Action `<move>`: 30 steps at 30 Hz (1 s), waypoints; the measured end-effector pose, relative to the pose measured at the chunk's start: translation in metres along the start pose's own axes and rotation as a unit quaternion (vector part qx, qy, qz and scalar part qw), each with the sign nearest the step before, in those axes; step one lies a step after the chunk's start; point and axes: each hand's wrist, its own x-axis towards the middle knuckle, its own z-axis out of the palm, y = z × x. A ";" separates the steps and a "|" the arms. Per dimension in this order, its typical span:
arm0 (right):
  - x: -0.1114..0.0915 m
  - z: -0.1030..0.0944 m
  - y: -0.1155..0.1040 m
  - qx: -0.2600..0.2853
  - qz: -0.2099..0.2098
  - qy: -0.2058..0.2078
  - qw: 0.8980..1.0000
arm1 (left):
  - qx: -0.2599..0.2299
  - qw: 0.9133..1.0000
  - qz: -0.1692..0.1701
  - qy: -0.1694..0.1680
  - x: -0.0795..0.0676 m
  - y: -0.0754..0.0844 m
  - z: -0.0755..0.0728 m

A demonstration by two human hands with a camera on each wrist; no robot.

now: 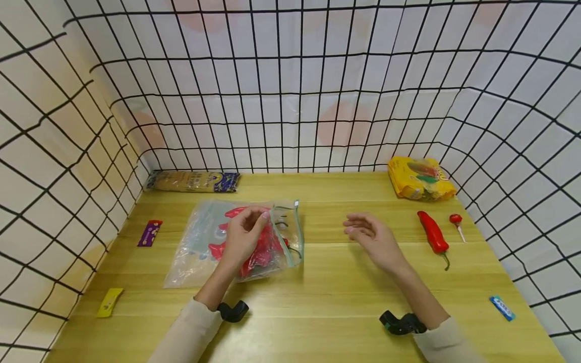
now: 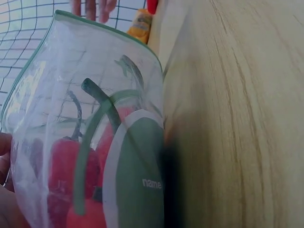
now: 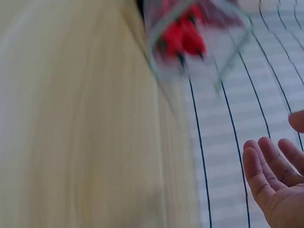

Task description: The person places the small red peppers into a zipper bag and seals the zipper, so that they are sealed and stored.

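Observation:
My left hand (image 1: pixel 242 234) pinches the upper side of a clear zip bag (image 1: pixel 183 267) near its mouth. Several red peppers (image 2: pixel 66 161) with green stems lie inside, and a green patch reading "name" (image 2: pixel 142 166) is printed on the bag. Its green-edged mouth gapes toward the right, as the right wrist view also shows. To the right of the bag, my right hand (image 1: pixel 374 239) hovers over the table with loosely bent fingers (image 3: pixel 268 166) and holds nothing. A loose red pepper (image 1: pixel 433 234) lies on the table beyond it to the right.
A lollipop (image 1: pixel 456 219) and a blue-white packet (image 1: pixel 502 308) lie at the right. A yellow package (image 1: pixel 419 179) sits back right, a noodle-like pack (image 1: pixel 192 181) back left. Purple (image 1: pixel 150 233) and yellow (image 1: pixel 109 302) wrappers lie left. Black wire grid (image 1: pixel 299 96) encloses the table.

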 end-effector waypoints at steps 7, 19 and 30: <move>-0.019 -0.075 0.025 -0.156 0.011 0.069 0.985 | -0.012 1.000 0.012 -0.001 0.002 0.002 -0.007; -0.045 -0.148 0.068 -0.287 0.133 0.121 0.941 | -0.007 1.000 0.022 -0.005 0.002 0.001 -0.009; -0.045 -0.161 0.092 -0.304 0.160 0.108 0.933 | 0.017 1.000 0.026 0.000 0.003 0.000 -0.007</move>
